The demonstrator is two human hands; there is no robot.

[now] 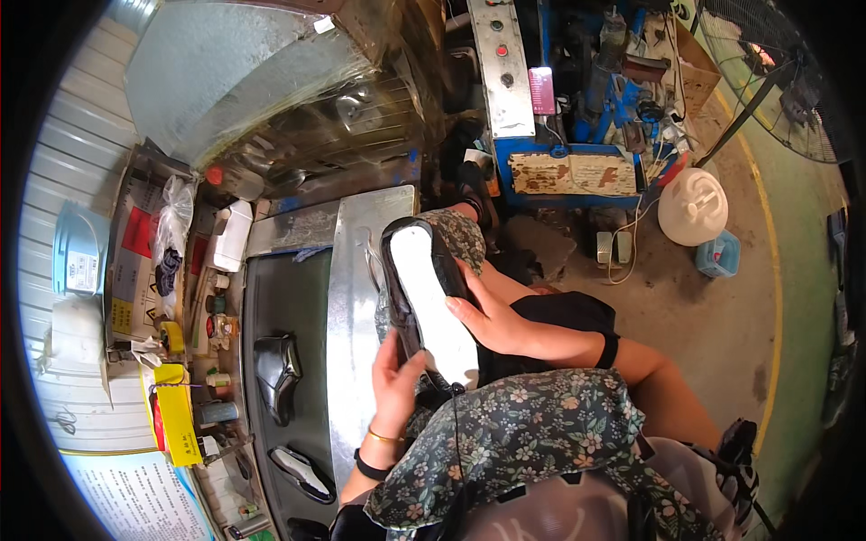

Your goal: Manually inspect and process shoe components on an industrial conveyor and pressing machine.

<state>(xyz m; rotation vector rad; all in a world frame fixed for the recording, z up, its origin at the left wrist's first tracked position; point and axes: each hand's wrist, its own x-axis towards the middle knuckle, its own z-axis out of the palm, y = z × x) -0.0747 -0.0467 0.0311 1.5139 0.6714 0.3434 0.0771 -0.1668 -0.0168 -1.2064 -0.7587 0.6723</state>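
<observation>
Scanning big to small: sheet-metal hood [244, 86] fills 11 o'clock, blue machine [559, 99] with its control strip sits at 12–1, floor fan [785, 81] at 2. Dark conveyor belt [284, 379] runs 8 to 10 beside a steel side plate [361, 307], carrying two more shoe uppers, one dark [275, 371], one with a pale sole [302, 473]. White plastic jug [692, 206] on the floor at 2–3. Dead centre is the work: a black shoe on a last [426, 293], bottom face up, white insole board showing, held over the lap just right of the steel plate. Left hand [397, 383] is clasped around the heel end from below, thumb up against the side. Right hand [492, 316] is pressed on the right edge, fingertips on the white board; I can't tell whether it's actually curled around the rim. My read: the last makes it rigid and moderately heavy, the upper leather is soft and glossy, so likely slick. Best purchase looks like heel and waist, where the last backs the material; I'd avoid pinching the loose lasting margin or the toe.
</observation>
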